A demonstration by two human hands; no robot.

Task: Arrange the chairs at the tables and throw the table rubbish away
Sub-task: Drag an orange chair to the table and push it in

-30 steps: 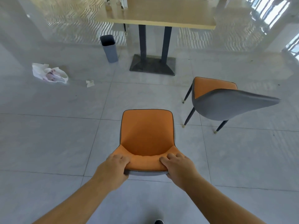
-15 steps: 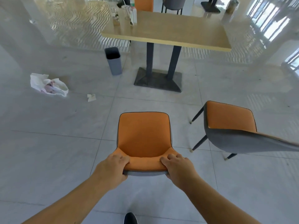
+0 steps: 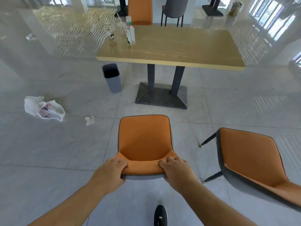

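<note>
Head view: both hands hold the top edge of the backrest of the orange chair (image 3: 144, 141). The left hand (image 3: 109, 174) grips the left corner and the right hand (image 3: 176, 172) the right corner, and the fingers (image 3: 119, 161) of each are curled over the rim onto the orange padding, closed tight on it. The chair stands on the floor directly in front of the person, its seat pointing away from the fingers and straight at the table (image 3: 171, 46). The table lies farther ahead, well apart from the chair's front edge, with its long side running across the view and its dark pedestal base (image 3: 161, 97) in line with the seat. Both hands sit about equally near, so a level push forward looks like what the next move needs. A second orange chair (image 3: 249, 157) stands just beside on the right, turned at an angle. Bottles (image 3: 130, 30) stand on the table's far left corner, and a grey bin (image 3: 112, 77) sits by the table's left end.
</note>
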